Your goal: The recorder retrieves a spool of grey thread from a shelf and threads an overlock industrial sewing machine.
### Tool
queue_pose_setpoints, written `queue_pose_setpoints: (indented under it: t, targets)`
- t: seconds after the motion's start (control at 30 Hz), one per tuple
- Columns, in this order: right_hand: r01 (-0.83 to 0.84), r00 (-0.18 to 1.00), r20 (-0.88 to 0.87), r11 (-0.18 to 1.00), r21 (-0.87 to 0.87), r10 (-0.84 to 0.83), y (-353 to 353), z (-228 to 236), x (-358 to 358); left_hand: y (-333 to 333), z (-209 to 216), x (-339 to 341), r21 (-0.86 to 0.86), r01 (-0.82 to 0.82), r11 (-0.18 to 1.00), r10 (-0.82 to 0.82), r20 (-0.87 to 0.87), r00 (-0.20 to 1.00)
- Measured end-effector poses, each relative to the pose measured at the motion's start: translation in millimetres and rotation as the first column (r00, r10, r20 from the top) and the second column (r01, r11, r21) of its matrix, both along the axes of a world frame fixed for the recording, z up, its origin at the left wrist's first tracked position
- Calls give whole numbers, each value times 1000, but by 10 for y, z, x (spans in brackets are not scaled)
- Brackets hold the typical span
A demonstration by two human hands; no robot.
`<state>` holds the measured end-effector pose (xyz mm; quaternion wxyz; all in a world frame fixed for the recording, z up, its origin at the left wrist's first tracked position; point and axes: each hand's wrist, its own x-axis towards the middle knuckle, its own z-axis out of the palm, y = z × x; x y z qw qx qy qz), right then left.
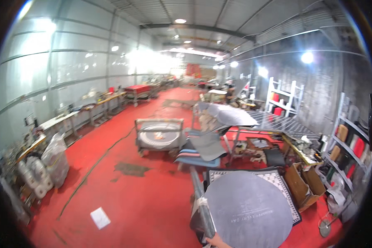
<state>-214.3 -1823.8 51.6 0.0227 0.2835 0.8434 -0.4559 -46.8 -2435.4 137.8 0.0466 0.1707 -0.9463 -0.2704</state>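
Right grip (216,240) low in my view, by the round grey mat (252,198)

From my remote seat I see only part of the right grip, at the bottom edge — by the near-left rim of the round grey mat and the near end of a dark roll (206,219). I cannot tell whether its fingers are clamped on either one or apart; the left grip is out of my view. The round grey mat lies flat on top of a rectangular patterned mat (277,181) with a dark border. Along its left side runs the dark roll, a pale band (202,201) around it. On the right, an open cardboard box (297,186) stands just beside the patterned mat. Farther off I see a cart (159,120), and a white sheet (100,218) lies on the red floor (136,219) — well apart from the right grip.
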Motion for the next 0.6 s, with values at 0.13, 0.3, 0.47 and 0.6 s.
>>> queue_pose_setpoints:
  t: [0.13, 0.3, 0.47, 0.6]
  targets:
    - [51, 999, 19, 997, -53, -50, -126, 100, -408, -201, -511, -1261, 78, 120, 990, -132, 180, 975]
    - [97, 994, -29, 984, -150, -102, -136, 229, -1357, -15, -710, -2756, 144, 272, 952, -301, 260, 917]
    - [121, 974, -152, 955, -270, -166, -73, 310, -2438, 27, -528, -4172, 180, 324, 929, -365, 283, 887]
    - [247, 959, -151, 969, 31, -240, 83, 292, -3285, 32, -599, -5327, 198, 343, 918, -388, 274, 880]
